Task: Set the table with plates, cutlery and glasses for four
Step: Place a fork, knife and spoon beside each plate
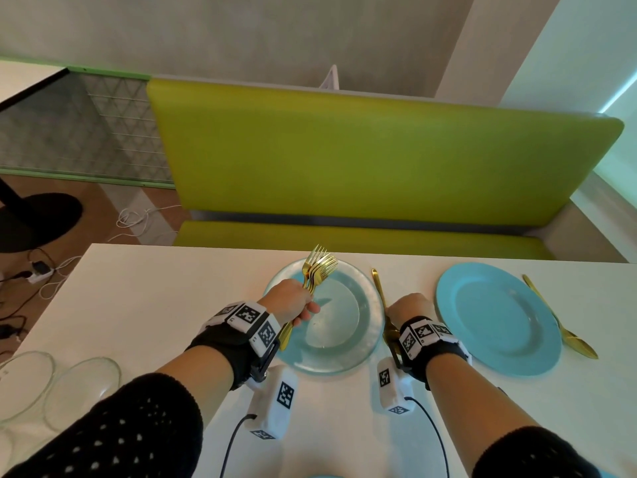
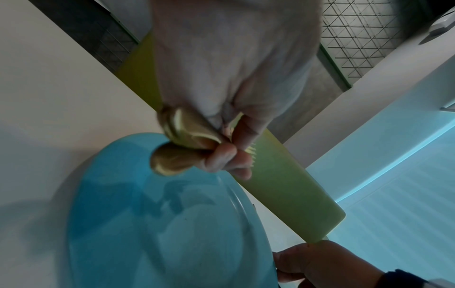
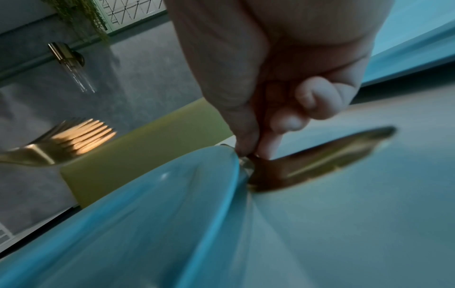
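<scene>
My left hand (image 1: pixel 296 301) grips a bundle of several gold forks (image 1: pixel 319 267) by their handles, tines pointing up and away, above a blue plate (image 1: pixel 327 357) with a clear glass plate on it. In the left wrist view the fingers (image 2: pixel 221 159) curl round the fork handles (image 2: pixel 177 132) over that plate (image 2: pixel 172 233). My right hand (image 1: pixel 408 307) is just right of the plate's rim and pinches a gold spoon (image 1: pixel 379 288) that lies on the white table (image 1: pixel 155 305). The right wrist view shows thumb and forefinger (image 3: pixel 253 152) meeting on the spoon (image 3: pixel 320 161) beside the rim. A second blue plate (image 1: pixel 496 319) sits further right with another gold spoon (image 1: pixel 560 322) at its right.
Two clear glass bowls (image 1: pixel 82 391) stand at the table's near left corner. A green bench (image 1: pixel 344 150) runs along the far side of the table. Cables and a power strip (image 1: pixel 41 270) lie on the floor to the left.
</scene>
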{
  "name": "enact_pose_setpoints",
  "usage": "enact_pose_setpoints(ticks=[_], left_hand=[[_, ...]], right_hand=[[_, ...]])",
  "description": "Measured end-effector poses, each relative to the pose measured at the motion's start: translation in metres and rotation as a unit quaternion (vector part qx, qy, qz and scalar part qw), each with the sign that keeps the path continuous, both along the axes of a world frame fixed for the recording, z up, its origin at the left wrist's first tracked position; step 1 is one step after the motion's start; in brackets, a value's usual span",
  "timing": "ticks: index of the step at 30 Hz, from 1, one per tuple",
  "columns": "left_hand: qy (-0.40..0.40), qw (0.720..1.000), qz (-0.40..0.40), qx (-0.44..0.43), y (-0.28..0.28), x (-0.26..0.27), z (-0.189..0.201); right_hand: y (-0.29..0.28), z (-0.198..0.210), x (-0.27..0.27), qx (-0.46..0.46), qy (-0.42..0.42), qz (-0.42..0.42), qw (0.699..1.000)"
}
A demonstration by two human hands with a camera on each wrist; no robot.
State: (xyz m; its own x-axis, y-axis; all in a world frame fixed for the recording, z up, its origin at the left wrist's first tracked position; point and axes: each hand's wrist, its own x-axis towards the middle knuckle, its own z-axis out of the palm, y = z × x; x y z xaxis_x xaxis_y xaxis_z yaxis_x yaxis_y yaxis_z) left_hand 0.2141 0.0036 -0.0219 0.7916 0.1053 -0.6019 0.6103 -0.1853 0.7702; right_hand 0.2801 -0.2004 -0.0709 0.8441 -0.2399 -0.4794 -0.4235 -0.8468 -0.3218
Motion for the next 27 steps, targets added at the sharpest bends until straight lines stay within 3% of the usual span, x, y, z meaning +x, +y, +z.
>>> enact_pose_setpoints(ticks=[6,9,11,15,17,22,27], left_hand=[[0.018,1.000,-0.009,0.009,-0.002,-0.003,-0.001],[0.011,1.000,-0.011,0.012,-0.004,-0.001,0.000],[0.009,1.000,-0.010,0.010,-0.007,0.000,-0.001],[0.021,1.000,-0.014,0.005,-0.013,0.000,-0.003],[0.026,0.999,-0.025,0.012,-0.018,-0.001,-0.002],[0.059,0.994,-0.088,-0.021,-0.035,-0.001,-0.001],[0.061,0.990,-0.122,-0.028,-0.048,-0.001,0.003]], right_hand=[[-0.007,0.008,-0.007,0.026,0.021,0.015,0.999],[-0.005,0.018,-0.009,-0.039,0.008,0.030,0.999],[-0.002,0.026,-0.012,-0.063,-0.040,0.044,0.996],[0.003,0.036,-0.020,0.034,-0.130,0.088,0.987],[0.009,0.039,-0.030,0.080,-0.150,0.138,0.976],[0.024,0.038,-0.049,0.073,-0.172,0.316,0.930],[0.011,0.049,-0.049,0.046,-0.151,0.382,0.910]])
